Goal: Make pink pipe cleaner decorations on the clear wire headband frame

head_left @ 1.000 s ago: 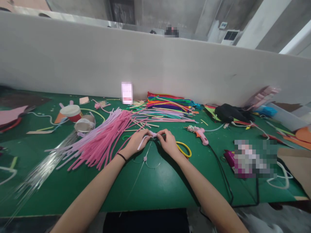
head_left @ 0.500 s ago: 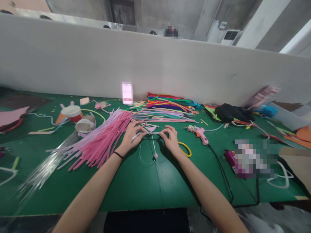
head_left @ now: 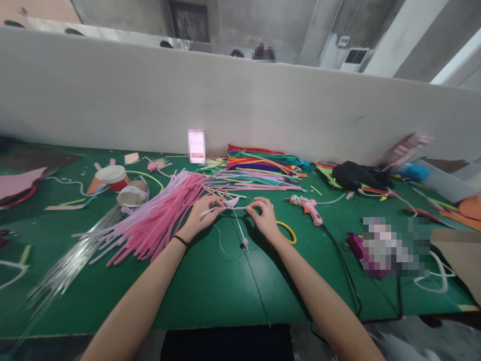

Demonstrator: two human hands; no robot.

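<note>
Over the middle of the green worktop [head_left: 210, 296], you hold one lilac stem [head_left: 237, 208] between your two hands. Thumb and fingers of your left hand [head_left: 203, 215] pinch it, one free end jutting out to the left; the fingers of your right hand [head_left: 264, 216] are pressed together on its other end. One small lilac folded piece [head_left: 232, 202] sits by the stem, nearer your left hand, and one thin rod [head_left: 239, 224] slants down from there toward one pale bead [head_left: 245, 241]. To your left you have one white-and-red tub [head_left: 114, 177] and one bundle of pink and lilac stems [head_left: 160, 218], too many to count. To your right lie one pink glue gun [head_left: 312, 209] and one yellow ring [head_left: 293, 233].

Your right arm covers part of the ring, and your fingertips hide the stem's right tip. How the folded piece joins the stem is too small to make out; below the bead, you can't say whether the dark line is rod or shadow. Pixelation blurs the upright screen [head_left: 196, 146]. The view's bottom edge cuts off both your forearms.
</note>
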